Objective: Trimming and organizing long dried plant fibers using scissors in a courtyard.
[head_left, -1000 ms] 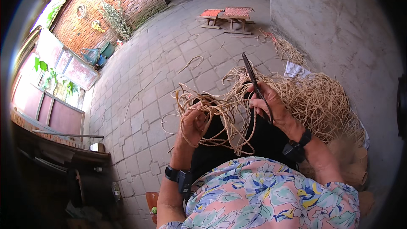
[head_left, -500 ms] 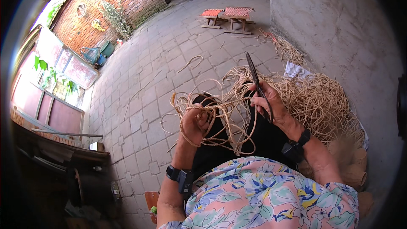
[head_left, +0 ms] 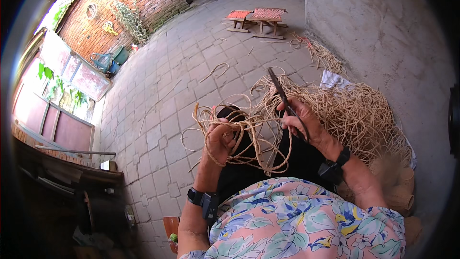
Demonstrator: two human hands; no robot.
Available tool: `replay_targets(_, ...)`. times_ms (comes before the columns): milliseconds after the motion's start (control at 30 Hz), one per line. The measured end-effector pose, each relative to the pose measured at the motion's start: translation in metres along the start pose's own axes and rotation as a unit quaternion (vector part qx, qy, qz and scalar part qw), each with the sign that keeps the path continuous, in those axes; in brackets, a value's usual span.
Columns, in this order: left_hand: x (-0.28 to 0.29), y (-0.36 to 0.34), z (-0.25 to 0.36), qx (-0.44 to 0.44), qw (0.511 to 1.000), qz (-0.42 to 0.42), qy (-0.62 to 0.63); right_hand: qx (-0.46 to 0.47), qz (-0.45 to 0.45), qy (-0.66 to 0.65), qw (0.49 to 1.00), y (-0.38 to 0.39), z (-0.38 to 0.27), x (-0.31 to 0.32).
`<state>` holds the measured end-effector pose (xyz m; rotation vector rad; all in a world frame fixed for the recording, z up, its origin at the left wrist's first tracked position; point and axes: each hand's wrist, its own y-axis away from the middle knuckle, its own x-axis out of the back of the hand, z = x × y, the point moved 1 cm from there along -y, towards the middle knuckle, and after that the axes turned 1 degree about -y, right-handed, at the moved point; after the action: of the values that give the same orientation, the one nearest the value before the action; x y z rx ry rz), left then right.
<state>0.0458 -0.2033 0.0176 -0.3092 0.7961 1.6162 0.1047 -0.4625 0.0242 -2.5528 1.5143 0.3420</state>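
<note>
My left hand (head_left: 219, 144) is closed around a tangle of tan twisted straw cord (head_left: 256, 137); its loops spread over my dark trousers, between my hands. In my right hand (head_left: 309, 124) is a pair of dark metal scissors (head_left: 279, 88). They are seen nearly edge-on, blades pointing up and left, with the handle at my palm. My right fingertips are close to the cord loops; whether they also pinch a strand I cannot tell. A large heap of the same cord (head_left: 359, 113) lies beside my right forearm and reaches my right knee.
Two low wooden stools with woven red seats (head_left: 268, 14) stand ahead on the paved floor (head_left: 158, 110). Loose cord pieces (head_left: 215, 70) lie on the paving. A grey wall (head_left: 383, 24) rises at the right. Woven rolls (head_left: 400, 194) sit by my right elbow; dark machinery (head_left: 81, 201) is at left.
The scissors have tilted further left and their tips are lower. My right hand has shifted slightly down and turned. My left hand still grips the cord in about the same place.
</note>
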Motion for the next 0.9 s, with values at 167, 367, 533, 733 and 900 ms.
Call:
replay_targets(167, 0.000, 0.000, -0.002, -0.021, 1.000, -0.017, 0.012, -0.024, -0.048, 0.041, 0.998, 0.003, 0.002, -0.005)
replay_targets(367, -0.002, -0.002, -0.003, -0.019, 1.000, -0.009, 0.017, -0.026, -0.069, 0.037, 0.997, 0.005, 0.003, -0.003)
replay_targets(533, -0.003, 0.000, -0.004, -0.011, 0.999, -0.047, 0.026, -0.067, -0.215, 0.054, 0.973, 0.016, -0.015, -0.019)
replay_targets(733, -0.005, 0.010, -0.003, -0.029, 0.997, -0.071, -0.004, 0.117, 0.071, 0.136, 0.981, 0.002, -0.013, -0.015)
replay_targets(900, 0.002, 0.012, -0.004, -0.016, 0.991, -0.127, 0.045, 0.122, -0.081, 0.067, 0.987, -0.002, -0.026, -0.039)
